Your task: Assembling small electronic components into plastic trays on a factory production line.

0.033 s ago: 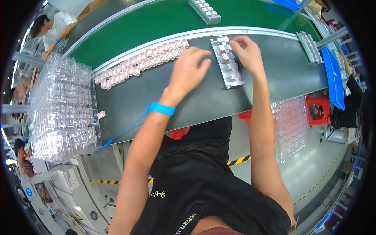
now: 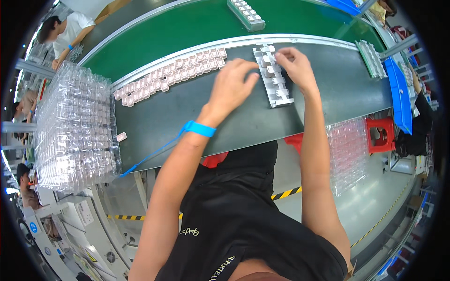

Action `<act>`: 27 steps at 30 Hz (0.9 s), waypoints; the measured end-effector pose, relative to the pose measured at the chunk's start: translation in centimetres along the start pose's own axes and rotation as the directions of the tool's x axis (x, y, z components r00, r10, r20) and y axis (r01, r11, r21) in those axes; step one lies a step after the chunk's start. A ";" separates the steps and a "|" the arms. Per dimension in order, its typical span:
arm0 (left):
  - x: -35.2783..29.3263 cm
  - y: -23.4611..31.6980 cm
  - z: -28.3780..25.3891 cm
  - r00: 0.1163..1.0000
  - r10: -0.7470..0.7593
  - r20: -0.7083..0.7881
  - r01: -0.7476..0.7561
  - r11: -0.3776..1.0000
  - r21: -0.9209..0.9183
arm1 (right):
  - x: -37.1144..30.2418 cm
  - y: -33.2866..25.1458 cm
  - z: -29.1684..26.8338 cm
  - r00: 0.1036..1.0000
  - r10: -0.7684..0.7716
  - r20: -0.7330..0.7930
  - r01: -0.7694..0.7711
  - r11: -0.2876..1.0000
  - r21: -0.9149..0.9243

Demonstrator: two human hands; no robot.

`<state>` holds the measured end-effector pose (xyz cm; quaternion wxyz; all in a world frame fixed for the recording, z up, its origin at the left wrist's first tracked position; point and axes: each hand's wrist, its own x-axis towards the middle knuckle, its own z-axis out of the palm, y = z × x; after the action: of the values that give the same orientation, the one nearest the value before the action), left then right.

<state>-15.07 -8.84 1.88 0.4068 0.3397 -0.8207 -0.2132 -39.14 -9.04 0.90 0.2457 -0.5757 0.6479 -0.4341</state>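
Observation:
A long metal fixture [image 2: 277,89] lies on the dark work surface. White and grey small parts sit along it in a row. My left hand [image 2: 233,85], with a blue wrist strap [image 2: 200,129], hovers at the fixture's left side. Its thumb and bent fingers are apart, and nothing shows between them. At the upper right side of the fixture is my right hand [image 2: 298,70], its thumb and fingertips drawn close together beside the white parts. Whatever is between those fingertips is too small to make out. Two rows of pale pink, box-like small parts [image 2: 173,75] lie to the left.
A tall stack of clear plastic trays [image 2: 75,131] stands at the left, with a single pink part [image 2: 122,136] beside it. Beyond the metal rail runs a green belt [image 2: 187,28] carrying another loaded fixture [image 2: 246,15]. At right are another fixture [image 2: 371,58] and a blue bin [image 2: 398,96].
My left hand has moved a little to the right, closer to the fixture. My right hand stays near the fixture's upper end, its fingers slightly shifted.

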 end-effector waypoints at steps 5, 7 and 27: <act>1.0 0.3 3.6 0.984 -0.175 0.005 0.175 0.979 -0.106 | 0.6 0.8 0.5 0.973 0.094 0.210 -0.156 0.941 0.302; 1.1 0.2 4.2 0.979 -0.204 0.012 0.204 0.973 -0.112 | 0.7 1.0 0.3 0.976 0.084 0.200 -0.146 0.936 0.319; 2.6 -1.2 4.7 0.972 -0.194 -0.134 0.196 0.981 0.003 | 3.9 1.3 1.1 0.991 -0.029 0.129 0.024 0.999 0.040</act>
<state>-19.62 -11.21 -0.21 0.4349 0.4354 -0.7563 -0.2222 -39.75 -13.14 -0.08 0.2924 -0.6062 0.6145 -0.4115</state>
